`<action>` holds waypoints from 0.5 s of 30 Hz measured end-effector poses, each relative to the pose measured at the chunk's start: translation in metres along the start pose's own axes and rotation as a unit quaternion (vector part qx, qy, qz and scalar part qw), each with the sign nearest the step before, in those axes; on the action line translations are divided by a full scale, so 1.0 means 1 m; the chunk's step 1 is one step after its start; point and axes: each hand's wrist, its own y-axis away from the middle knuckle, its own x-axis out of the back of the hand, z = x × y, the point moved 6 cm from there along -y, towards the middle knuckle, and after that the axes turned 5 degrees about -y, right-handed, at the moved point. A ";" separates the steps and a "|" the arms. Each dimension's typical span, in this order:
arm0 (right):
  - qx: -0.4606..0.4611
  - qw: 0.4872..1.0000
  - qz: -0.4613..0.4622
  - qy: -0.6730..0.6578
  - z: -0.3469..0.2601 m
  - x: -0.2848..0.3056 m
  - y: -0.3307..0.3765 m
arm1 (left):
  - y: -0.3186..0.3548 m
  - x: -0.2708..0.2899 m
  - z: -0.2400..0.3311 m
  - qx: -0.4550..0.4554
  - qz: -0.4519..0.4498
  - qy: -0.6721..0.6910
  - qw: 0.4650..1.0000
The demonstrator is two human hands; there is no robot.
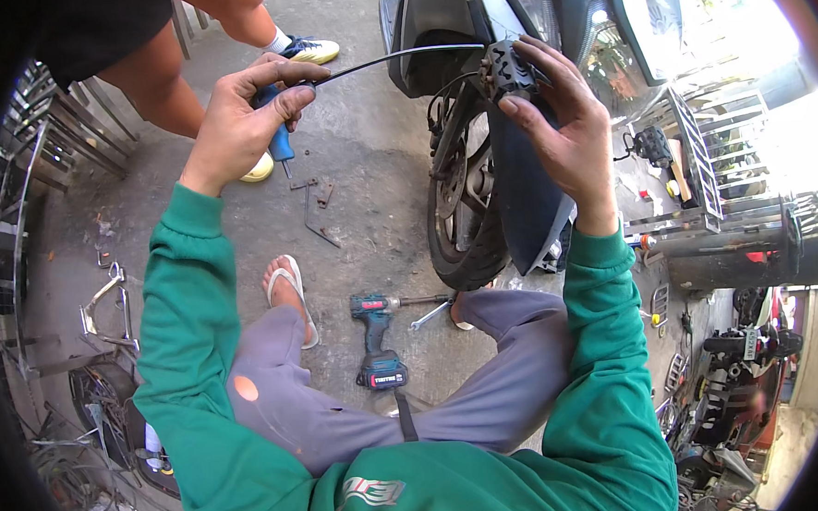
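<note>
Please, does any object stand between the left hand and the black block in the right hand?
Only the cable runs from the left hand toward the block in the right hand; nothing else visible does.

Shows as a grey concrete floor point(369, 202), stained with dark patches and speckled with small debris. Carries a teal-and-black cordless impact wrench point(376, 342) between two white flip-flops point(296, 282), with a silver spanner point(428, 316) just beside the long driver tip. Farther up, holds a thin bent metal rod point(309, 214) and small rusty brackets point(326, 196) close together. Bears the motorcycle's front wheel point(463, 202) to the right of these and, toward the far left, a silver tubular frame point(103, 293), near loosely tangled cables point(64, 477) lower down.
</note>
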 end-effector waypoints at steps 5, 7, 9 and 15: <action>0.017 1.000 0.000 -0.011 0.002 0.001 -0.001 | 0.001 -0.009 -0.011 0.014 -0.017 0.001 1.000; 0.025 1.000 -0.004 0.014 0.002 0.002 -0.001 | 0.004 -0.010 -0.013 0.011 -0.015 0.011 1.000; 0.040 0.999 -0.003 0.017 0.003 0.003 -0.001 | 0.007 -0.011 -0.014 0.006 -0.016 0.020 1.000; 0.041 0.999 -0.006 0.009 0.004 0.003 -0.001 | 0.008 -0.013 -0.015 -0.006 -0.019 0.031 0.999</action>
